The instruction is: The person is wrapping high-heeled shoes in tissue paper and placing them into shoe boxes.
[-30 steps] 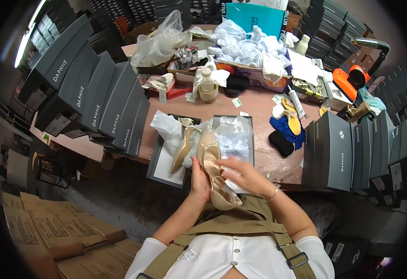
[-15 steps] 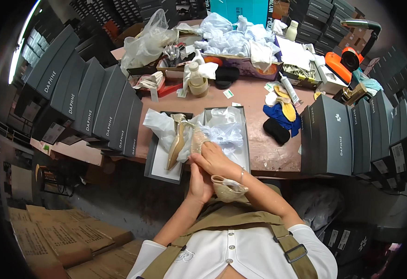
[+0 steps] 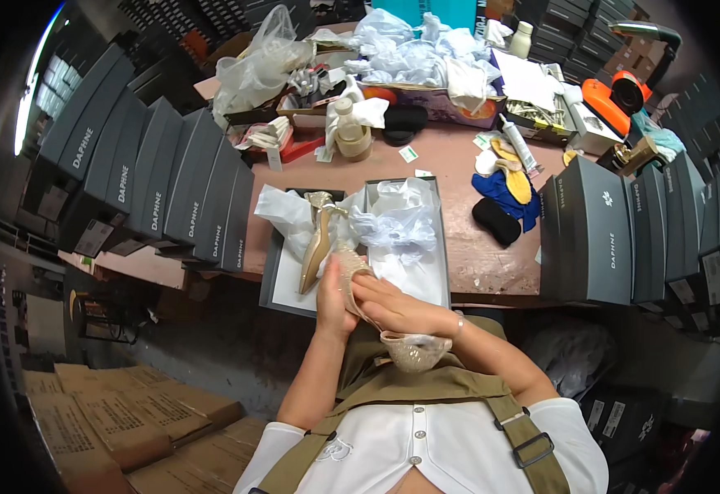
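A glittery beige shoe (image 3: 416, 352) is held in front of my body, its front toward the open box and its heel end near my waist. My left hand (image 3: 335, 298) is closed around the side of its front part. My right hand (image 3: 401, 309) lies across the shoe, its fingertips at the opening and partly hidden there. Beyond my hands, the other shoe (image 3: 317, 251) of like colour rests on its side in the dark grey shoebox (image 3: 282, 298), beside white tissue paper (image 3: 284, 216). More crumpled tissue (image 3: 394, 222) fills the adjoining box part to the right.
Dark grey shoeboxes stand in rows at the left (image 3: 162, 181) and right (image 3: 594, 230). Behind the box are a pump bottle (image 3: 350, 132), a carton of white tissue (image 3: 426, 66), a blue cloth (image 3: 512, 196), a black pad (image 3: 497, 221) and an orange device (image 3: 607, 107). Brown cartons (image 3: 113, 420) lie lower left.
Both hands and the shoe have come slightly nearer my body. My left hand has shifted up along the shoe's side, and my right hand now lies flatter across it.
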{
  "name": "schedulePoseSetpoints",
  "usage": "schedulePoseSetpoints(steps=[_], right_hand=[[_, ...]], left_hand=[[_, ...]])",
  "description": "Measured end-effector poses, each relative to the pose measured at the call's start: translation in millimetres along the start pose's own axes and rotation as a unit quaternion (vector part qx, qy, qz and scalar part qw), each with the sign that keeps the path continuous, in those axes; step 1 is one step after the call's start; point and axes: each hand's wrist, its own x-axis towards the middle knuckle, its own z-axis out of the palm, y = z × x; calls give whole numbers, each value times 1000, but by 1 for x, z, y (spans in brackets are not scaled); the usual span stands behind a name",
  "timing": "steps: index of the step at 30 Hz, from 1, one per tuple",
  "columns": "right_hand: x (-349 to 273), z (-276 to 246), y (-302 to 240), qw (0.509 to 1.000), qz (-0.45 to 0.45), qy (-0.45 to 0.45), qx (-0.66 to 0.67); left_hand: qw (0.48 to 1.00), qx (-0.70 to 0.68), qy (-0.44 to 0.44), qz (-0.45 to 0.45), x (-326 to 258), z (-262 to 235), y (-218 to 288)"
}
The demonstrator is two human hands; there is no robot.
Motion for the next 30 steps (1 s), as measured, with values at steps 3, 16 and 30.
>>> schedulePoseSetpoints(steps=[3, 16, 30], right_hand=[[-32, -28, 0, 984, 99, -72, 128], [29, 35, 44, 968, 149, 71, -187], [-42, -14, -11, 833, 183, 113, 510]], left_hand=[[996, -12, -61, -57, 3, -2, 5], [998, 2, -64, 8, -20, 12, 1], [935, 236, -51, 259, 49, 11, 36]])
